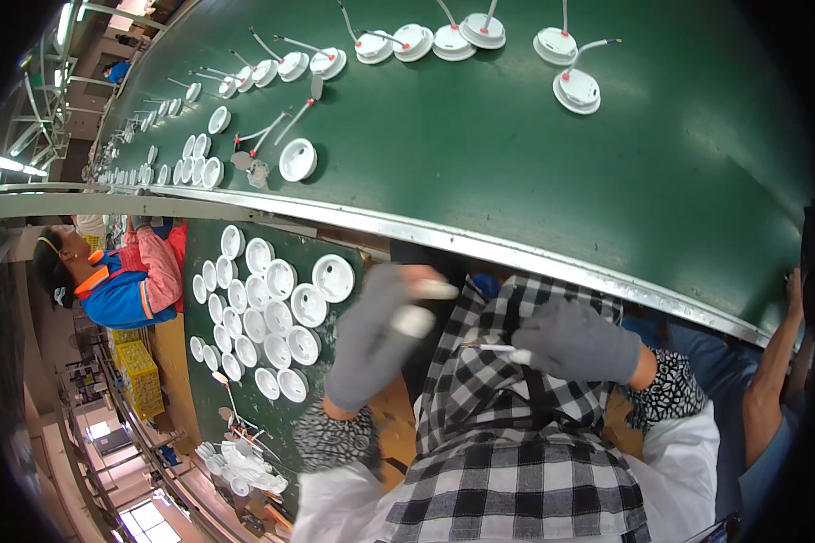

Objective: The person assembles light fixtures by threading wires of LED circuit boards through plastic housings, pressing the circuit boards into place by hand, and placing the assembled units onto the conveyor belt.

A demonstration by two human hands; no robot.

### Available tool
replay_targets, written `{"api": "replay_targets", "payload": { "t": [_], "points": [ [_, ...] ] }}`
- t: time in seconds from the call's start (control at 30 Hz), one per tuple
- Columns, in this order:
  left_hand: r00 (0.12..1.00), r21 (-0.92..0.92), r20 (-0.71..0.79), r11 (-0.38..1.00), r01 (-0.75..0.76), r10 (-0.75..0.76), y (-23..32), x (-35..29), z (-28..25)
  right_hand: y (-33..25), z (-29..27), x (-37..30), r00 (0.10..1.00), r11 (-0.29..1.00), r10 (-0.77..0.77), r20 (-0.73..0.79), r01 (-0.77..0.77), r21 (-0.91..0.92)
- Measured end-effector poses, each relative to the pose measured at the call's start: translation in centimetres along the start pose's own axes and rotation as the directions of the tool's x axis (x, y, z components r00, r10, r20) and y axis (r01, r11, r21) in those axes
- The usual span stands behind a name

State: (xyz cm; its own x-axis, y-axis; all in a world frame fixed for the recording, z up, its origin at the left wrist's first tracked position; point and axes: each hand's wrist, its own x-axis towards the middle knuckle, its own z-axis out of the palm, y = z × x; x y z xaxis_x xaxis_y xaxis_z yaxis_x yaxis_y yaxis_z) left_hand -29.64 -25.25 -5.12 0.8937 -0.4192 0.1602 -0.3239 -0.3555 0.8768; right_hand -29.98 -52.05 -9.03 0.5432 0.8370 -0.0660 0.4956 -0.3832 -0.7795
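Head view, hands: both wear grey knit gloves and meet in front of the person's black-and-white checked apron (516,434), below the metal edge of the green belt (534,154).
Left hand (371,335): fingers curled about a small white piece (414,320); one white-tipped finger sticks out toward the belt. It looks closed on the piece, though blur hides the exact grip.
Right hand (578,342): closed, pinching the end of a thin white wire (491,347) at the fingertips.
Wire, axis: it lies nearly level across the picture, its free end pointing from the right hand toward the left hand.
Key relation: the white piece sits just left of and slightly above the wire's free end; the two are near but apart. The right hand is the one nearer the wire, the left the one nearer the piece.
Wire, look: slender, pale, with a faint dark and reddish mark along it; detail is too small to read.
White piece, look: small, rounded, plain white, partly hidden by the glove.
Side tray (285,398): a dark green board to the left holds rows of round white caps (333,277).
Belt: more round white units with grey leads (577,90) lie on it, well apart from the hands.
Others: a seated person in a blue and orange top (122,290) at far left; a bare forearm (774,362) at right.
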Motion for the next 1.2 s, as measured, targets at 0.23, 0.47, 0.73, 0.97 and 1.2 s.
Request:
{"api": "replay_targets", "payload": {
  "t": [0.23, 0.47, 0.73, 0.97, 1.2],
  "points": [
    [0.411, 0.084, 0.829, 0.813, 0.576, -0.378, 0.3, 0.9, 1.1, -1.6, -0.6, 2.3, 0.969, 0.749, -0.245, 0.013, 0.198, -0.632],
    [0.670, -0.129, 0.620, 0.789, 0.601, -0.408, -0.2, -2.7, 1.5, 2.1, 0.1, -2.7, 0.756, 0.769, 0.449, -0.476, -0.056, 0.637],
    [0.763, -0.428, 0.607, 0.718, 0.549, -0.222, -1.4, -3.9, 3.3, 0.6, 2.1, 0.3, 0.942, 0.108, 0.322, 0.094, -0.135, 0.985],
    [0.617, -0.201, 0.678, 0.707, 0.678, -0.400, -0.6, 0.4, 3.4, 1.2, 1.8, 0.6, 0.943, -0.001, 0.328, 0.059, -0.062, 0.998],
    [0.706, -0.008, 0.569, 0.855, 0.518, -0.422, 0.4, -2.4, 1.9, 0.0, -0.4, 0.7, 0.912, 0.584, 0.410, -0.025, -0.241, 0.775]
  ]
}}
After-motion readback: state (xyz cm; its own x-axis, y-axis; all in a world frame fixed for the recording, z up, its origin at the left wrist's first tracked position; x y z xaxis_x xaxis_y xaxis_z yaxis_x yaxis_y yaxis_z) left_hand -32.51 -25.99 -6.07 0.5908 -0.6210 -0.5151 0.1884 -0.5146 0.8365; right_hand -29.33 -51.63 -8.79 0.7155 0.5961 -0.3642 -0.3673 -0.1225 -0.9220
